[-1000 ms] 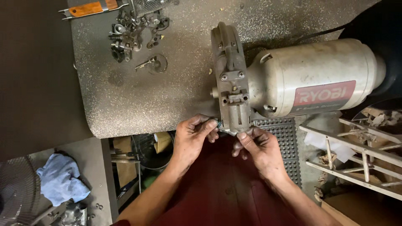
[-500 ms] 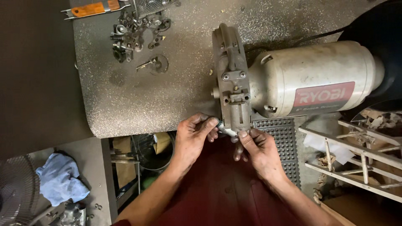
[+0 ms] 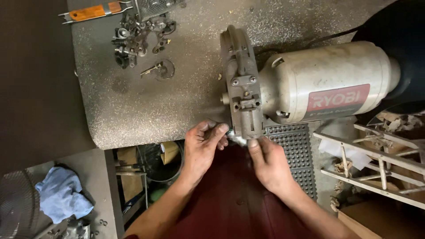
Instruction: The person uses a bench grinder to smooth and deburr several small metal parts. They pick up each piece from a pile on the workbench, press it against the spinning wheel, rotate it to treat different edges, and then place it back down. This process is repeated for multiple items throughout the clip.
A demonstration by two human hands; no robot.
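We are working at the near edge of the bench, both hands at the lower end of the grey metal head (image 3: 242,84) of the motor (image 3: 323,90). Our left hand (image 3: 201,148) is pinching that end between thumb and fingers, and our right hand (image 3: 265,161) is pressing a small white wad (image 3: 239,140) against it, probably a bit of cloth, though it is mostly hidden. Compared with a moment ago, the right thumb is sitting higher against the metal and the hands are closer together, so the wiping is moving along. Farther off, loose metal parts (image 3: 137,37) are lying on the speckled benchtop (image 3: 133,110), with an orange-handled tool (image 3: 90,11) beyond them.
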